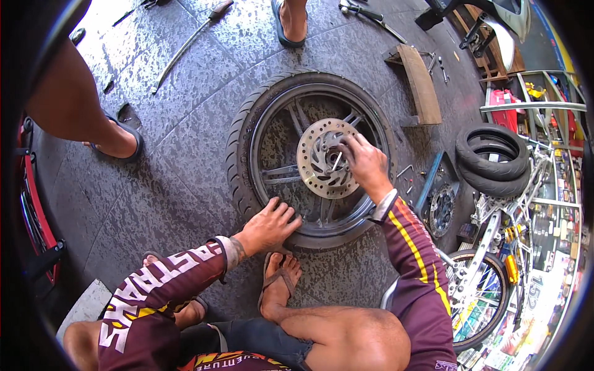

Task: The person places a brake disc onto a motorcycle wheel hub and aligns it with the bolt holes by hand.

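A motorcycle wheel lies flat on the floor in front of me, its black tyre around a dark spoked rim. On its hub sits a drilled silver brake disc. My right hand is over the disc's right side, fingers pinched around a short pale rod that points at the hub's centre; its upper end is hidden by the fingers. My left hand rests on the near left edge of the wheel, its fingers spread over tyre and rim and holding nothing.
Right of the wheel are an L-shaped hex key, a blue-edged tray, stacked tyres and a wooden block. A long tyre lever and a hammer lie farther off. Another person's feet stand at the left.
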`<state>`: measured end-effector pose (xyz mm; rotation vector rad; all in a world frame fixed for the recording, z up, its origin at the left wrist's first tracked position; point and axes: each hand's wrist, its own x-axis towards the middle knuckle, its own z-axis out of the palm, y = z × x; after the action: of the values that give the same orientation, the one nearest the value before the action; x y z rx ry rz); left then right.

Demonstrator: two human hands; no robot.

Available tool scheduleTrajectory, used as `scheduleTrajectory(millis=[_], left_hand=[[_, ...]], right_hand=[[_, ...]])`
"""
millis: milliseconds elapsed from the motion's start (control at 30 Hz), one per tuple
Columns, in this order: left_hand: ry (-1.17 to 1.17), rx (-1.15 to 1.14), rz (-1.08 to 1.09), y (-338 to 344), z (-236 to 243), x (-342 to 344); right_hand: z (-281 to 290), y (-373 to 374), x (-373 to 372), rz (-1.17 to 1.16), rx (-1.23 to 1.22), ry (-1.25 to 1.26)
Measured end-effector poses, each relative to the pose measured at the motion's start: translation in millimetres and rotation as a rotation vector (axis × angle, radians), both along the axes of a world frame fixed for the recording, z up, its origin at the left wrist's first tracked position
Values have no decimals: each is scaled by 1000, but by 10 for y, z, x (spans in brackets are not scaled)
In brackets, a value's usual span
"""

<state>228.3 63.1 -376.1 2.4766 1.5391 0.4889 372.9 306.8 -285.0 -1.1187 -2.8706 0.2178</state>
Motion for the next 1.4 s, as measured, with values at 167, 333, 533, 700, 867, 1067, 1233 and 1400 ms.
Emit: scheduleTrajectory(millis=[167,333,533,700,867,1067,1233,1400], left_hand=[[-19,-60,-4,-19,55,-36],[4,-47,-27,-7,71,-33],[33,-50,-30,-14,-8,-6],[-24,-46,-20,-45,3,-3],[0,-74,-22,-18,53,-9],[-16,-73,-27,-8,74,-20],[31,-44,-13,-18,-7,-17],[34,-39,-15,-30,24,-19]], right_hand=[[145,-134,359,88,-3,-106],[14,-640,539,-66,-167,-218],[-158,-1198,-233,-92,-331,-19],[279,-1043,-567,185,-330,90],[409,-635,-286,576,-76,-126],[291,-341,-584,822,-236,-358],[86,-189,-600,696,-157,-251],[-54,327,-388,318,-127,-61]])
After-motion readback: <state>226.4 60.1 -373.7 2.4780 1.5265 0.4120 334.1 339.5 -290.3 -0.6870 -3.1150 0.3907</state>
